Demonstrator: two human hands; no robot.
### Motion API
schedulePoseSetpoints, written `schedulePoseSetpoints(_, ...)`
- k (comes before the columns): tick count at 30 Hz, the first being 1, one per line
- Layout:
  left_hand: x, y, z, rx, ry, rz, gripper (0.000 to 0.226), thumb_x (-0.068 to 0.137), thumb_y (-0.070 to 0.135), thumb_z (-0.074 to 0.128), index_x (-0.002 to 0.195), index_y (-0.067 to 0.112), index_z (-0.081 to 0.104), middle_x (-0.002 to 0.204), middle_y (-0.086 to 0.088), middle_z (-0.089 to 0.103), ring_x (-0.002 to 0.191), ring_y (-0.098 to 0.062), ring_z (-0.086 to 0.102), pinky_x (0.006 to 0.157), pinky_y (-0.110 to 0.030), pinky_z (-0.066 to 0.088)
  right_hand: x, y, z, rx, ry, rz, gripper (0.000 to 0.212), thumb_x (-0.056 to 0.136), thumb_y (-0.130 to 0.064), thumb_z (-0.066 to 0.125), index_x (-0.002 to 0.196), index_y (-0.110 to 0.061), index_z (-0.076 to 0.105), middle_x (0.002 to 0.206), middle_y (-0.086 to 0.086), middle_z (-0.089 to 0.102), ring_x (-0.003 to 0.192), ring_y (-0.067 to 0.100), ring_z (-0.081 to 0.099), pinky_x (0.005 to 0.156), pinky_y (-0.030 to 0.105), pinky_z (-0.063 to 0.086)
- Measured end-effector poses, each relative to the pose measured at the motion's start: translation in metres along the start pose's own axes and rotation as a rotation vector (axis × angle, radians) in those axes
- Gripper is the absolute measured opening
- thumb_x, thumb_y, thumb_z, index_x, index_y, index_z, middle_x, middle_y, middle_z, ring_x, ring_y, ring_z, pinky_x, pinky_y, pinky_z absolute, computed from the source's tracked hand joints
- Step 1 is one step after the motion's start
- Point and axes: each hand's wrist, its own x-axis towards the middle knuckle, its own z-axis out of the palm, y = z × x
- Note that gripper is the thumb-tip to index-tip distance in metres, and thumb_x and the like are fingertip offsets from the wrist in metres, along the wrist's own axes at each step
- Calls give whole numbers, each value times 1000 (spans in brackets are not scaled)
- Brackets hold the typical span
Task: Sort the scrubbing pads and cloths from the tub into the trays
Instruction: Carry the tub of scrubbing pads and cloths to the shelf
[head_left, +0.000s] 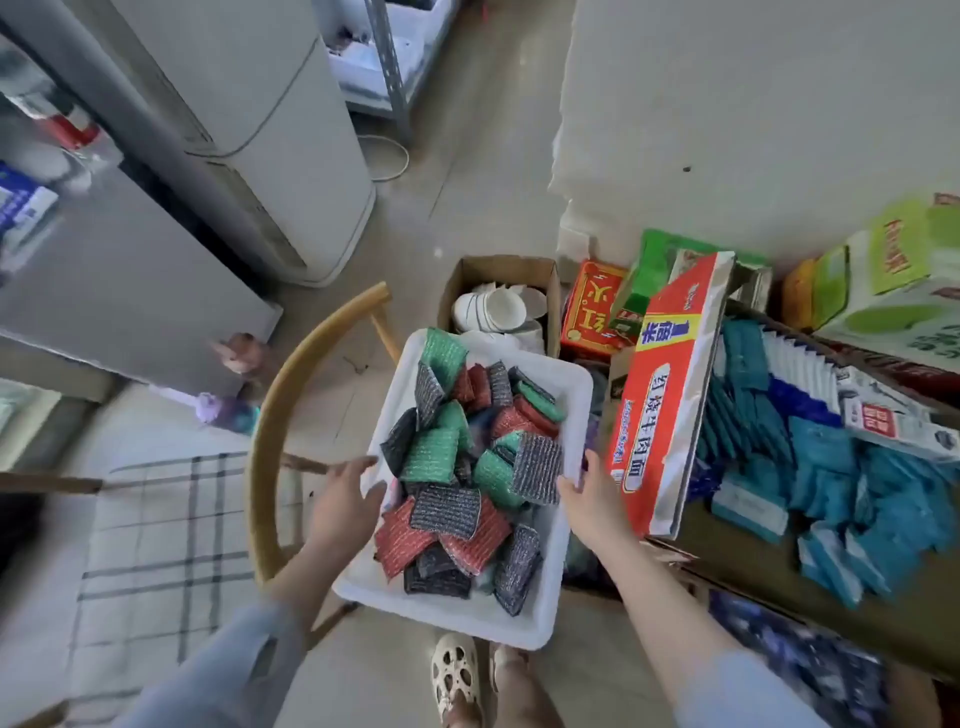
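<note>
Tiled floor | L hand (345, 503) + R hand (589, 499) grasp pad-filled white tub (524, 621) rims | red box (670, 395) Chinese txt

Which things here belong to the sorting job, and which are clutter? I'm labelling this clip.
Job: white tub; scrubbing pads; left hand and right hand at its sides.
Clutter: chair; box of bowls; red carton; teal packets.

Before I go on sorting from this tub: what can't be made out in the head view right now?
- Trays: none identifiable in the head view.
- Tub floor: hidden under the scrubbing pads; any cloths underneath can't be told.
- Left hand and right hand: fingertips at the tub's rims; blur hides the grip.
- Teal packets: blurred, labels unreadable.
</note>
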Motion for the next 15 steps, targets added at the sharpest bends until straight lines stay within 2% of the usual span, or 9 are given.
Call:
schedulePoseSetpoints(1, 21, -4, 7, 34, 14, -19, 47, 94, 27, 58, 138, 17, 48, 135, -14, 51, 120, -30, 52, 101, -41, 42, 14, 4, 6, -11, 12, 39, 66, 101, -28, 46, 154, -9, 10, 159, 11, 24, 142, 29, 32, 114, 41, 31)
schedulePoseSetpoints(3, 51, -11, 17, 99, -24, -92, 58, 96, 32, 53, 148, 14, 33, 142, -18, 46, 130, -34, 43, 108, -45, 36, 36, 12, 18, -22, 7, 147, 70, 102, -25, 43, 154, -4, 0, 162, 13, 12, 146, 31, 21, 115, 38, 23)
schedulePoseSetpoints(6, 80, -14, 28, 47, -140, -165, 61, 100, 35, 46, 152, 13, 24, 148, -20, 40, 135, -35, 39, 111, -46, 33, 57, 22, 34, -25, -12, 218, 69, 102, -22, 41, 153, -2, -1, 157, 22, 22, 137, 40, 36, 96, 40, 40)
schedulePoseSetpoints(9, 92, -13, 33, -34, -158, -201, 55, 101, 35, 45, 151, 19, 29, 150, -15, 40, 136, -33, 40, 111, -46, 34, 65, 26, 39, -54, 8, 218, 59, 100, -19, 41, 150, -2, 13, 151, 23, 30, 129, 40, 44, 98, 46, 43)
schedulePoseSetpoints(12, 92, -7, 29, -148, -134, -235, 49, 101, 32, 47, 147, 22, 37, 144, -14, 49, 128, -32, 48, 106, -40, 40, 65, 23, 35, -107, -2, 228, 60, 100, -16, 42, 151, -6, 13, 151, 19, 29, 129, 37, 43, 100, 45, 45)
schedulePoseSetpoints(15, 83, -1, 22, -227, -74, -246, 43, 100, 28, 49, 143, 22, 45, 134, -15, 56, 117, -33, 54, 93, -35, 44, 60, 21, 30, -123, 12, 216, 60, 99, -13, 44, 152, -9, 14, 148, 20, 32, 129, 38, 42, 102, 50, 43)
